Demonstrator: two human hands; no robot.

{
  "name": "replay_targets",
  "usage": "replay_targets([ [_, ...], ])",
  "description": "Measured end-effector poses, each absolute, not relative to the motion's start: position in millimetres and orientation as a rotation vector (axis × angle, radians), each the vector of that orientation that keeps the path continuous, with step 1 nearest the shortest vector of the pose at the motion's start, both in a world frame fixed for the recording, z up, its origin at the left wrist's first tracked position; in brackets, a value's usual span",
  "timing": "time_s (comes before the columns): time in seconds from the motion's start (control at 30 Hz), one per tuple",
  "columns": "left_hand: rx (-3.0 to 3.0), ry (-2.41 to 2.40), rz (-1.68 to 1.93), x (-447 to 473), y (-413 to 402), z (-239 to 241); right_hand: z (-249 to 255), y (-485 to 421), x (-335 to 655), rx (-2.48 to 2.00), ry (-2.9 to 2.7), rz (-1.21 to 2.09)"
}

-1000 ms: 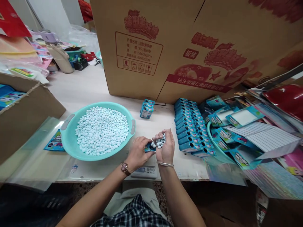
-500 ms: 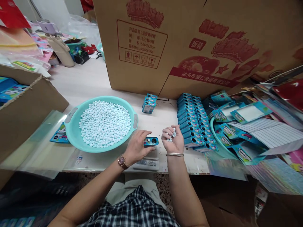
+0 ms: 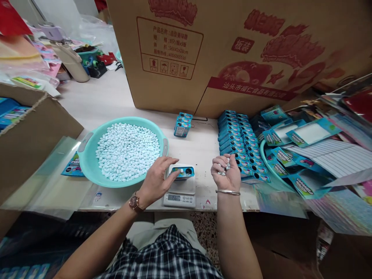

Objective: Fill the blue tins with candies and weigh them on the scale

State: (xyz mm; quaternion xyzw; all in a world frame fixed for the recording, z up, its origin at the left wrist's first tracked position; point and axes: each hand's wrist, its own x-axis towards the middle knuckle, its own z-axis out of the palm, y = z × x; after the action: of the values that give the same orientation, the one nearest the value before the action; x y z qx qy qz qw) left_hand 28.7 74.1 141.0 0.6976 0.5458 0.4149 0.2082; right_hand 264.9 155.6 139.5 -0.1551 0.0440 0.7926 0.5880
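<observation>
Lower centre of frame: small scale (image 3: 180,193) at the near edge of the counter (image 3: 116,100), display lit. A little blue box (image 3: 183,172) lies on its platform, one white candy resting on top.

Left hand (image 3: 155,180) reaches in from lower left. Its fingers (image 3: 168,161) are spread apart, with one tip touching the box's left end; nothing is gripped. A watch (image 3: 134,202) is on that wrist.

Right hand (image 3: 226,175) is held just right of the scale, off the counter, fingers (image 3: 218,167) curled shut around a handful of candies (image 3: 225,167). A bracelet (image 3: 228,192) is on that wrist.

Left of centre: teal basin (image 3: 87,159) heaped with pale candies (image 3: 128,151), its rim near the left hand.

Right of centre: rows of blue boxes (image 3: 236,139) packed side by side, close to the right hand. A short stack of boxes (image 3: 182,124) stands apart behind the scale.

Top of frame: large printed carton (image 3: 232,58). Far right: flat blue cards (image 3: 308,133) piled loosely. Left edge: open cardboard box (image 3: 35,131).
</observation>
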Motion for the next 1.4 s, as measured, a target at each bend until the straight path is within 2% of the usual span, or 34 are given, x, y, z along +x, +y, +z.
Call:
replay_targets([
  [0.33, 2.083, 1.546, 1.029, 30.4, 77.3, 133.8, 132.4, 157.0, 252.8, -0.364, 0.115, 1.910],
  [0.73, 2.473, 1.618, 0.610, 43.4, 95.0, 136.7, 123.3, 155.2, 248.8, -0.451, 0.164, 1.958],
  [0.97, 2.463, 1.494, 0.861, 81.8, 113.6, 175.9, 131.9, 151.7, 229.0, -0.673, 0.323, 1.799],
  [1.1, 2.443, 1.368, 0.948, 89.0, 128.5, 194.7, 138.9, 148.3, 224.9, -0.673, 0.328, 1.839],
  [1.23, 2.148, 1.537, 1.212, 51.2, 117.1, 191.3, 133.2, 143.6, 246.2, -0.612, 0.271, 1.769],
  [1.4, 2.052, 1.635, 1.109, 11.1, 88.7, 175.9, 120.7, 141.9, 274.2, -0.586, 0.269, 1.710],
])
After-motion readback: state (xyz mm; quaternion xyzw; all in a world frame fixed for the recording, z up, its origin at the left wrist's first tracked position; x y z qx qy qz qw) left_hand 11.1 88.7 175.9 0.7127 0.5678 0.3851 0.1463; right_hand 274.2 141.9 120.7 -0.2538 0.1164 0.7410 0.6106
